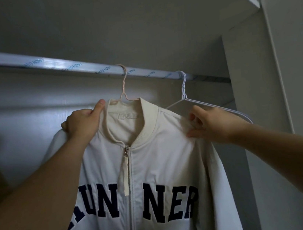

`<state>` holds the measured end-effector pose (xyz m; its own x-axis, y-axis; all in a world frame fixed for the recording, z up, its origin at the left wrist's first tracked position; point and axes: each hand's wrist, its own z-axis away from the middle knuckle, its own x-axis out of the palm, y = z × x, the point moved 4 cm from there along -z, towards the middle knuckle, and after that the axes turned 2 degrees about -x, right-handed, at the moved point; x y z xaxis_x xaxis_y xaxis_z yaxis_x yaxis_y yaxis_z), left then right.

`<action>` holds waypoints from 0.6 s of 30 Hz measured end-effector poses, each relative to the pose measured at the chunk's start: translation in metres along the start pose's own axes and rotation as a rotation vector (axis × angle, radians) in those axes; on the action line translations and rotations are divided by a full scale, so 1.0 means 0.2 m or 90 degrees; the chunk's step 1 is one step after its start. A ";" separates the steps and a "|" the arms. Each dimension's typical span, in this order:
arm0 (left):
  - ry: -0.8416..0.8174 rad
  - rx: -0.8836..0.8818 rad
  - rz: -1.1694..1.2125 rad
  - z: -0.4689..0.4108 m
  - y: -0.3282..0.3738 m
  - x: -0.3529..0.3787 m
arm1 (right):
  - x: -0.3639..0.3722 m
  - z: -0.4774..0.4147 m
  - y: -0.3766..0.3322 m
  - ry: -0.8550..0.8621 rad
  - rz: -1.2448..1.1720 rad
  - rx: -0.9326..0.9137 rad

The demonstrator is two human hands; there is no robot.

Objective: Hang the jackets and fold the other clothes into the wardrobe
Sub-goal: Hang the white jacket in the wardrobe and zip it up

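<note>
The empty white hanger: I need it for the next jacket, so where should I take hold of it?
Grip the white hanger at its twisted neck just below the hook, coming from the front right. The jacket and right hand cover its left arm, while the neck hangs clear under the rod, so it likely lifts straight off.

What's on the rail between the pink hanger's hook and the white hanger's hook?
Nothing: in the head view, the rail is bare between the pink hanger and white hanger.

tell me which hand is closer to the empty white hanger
The right hand. It pinches the jacket shoulder just below the empty white hanger. The left hand grips the jacket's other shoulder, past the collar, by the pink hanger.
</note>
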<state>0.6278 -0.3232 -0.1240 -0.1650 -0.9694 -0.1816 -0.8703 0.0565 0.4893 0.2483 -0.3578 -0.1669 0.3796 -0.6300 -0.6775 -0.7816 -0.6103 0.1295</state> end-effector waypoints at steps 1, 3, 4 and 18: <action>0.000 0.000 -0.003 0.00 0.00 0.00 | 0.00 0.02 0.02 -0.005 -0.020 0.045; -0.001 -0.002 -0.012 0.00 0.00 0.00 | 0.03 0.05 0.06 0.000 -0.064 0.178; -0.002 -0.008 -0.012 0.01 0.00 0.01 | 0.05 0.07 0.07 0.008 -0.091 0.248; 0.020 -0.045 -0.054 0.05 -0.01 -0.05 | 0.01 0.12 0.04 0.166 -0.098 0.226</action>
<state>0.6262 -0.3116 -0.1328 -0.0771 -0.9770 -0.1986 -0.8450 -0.0417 0.5331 0.2302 -0.3527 -0.1842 0.5814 -0.6720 -0.4588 -0.8097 -0.5333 -0.2449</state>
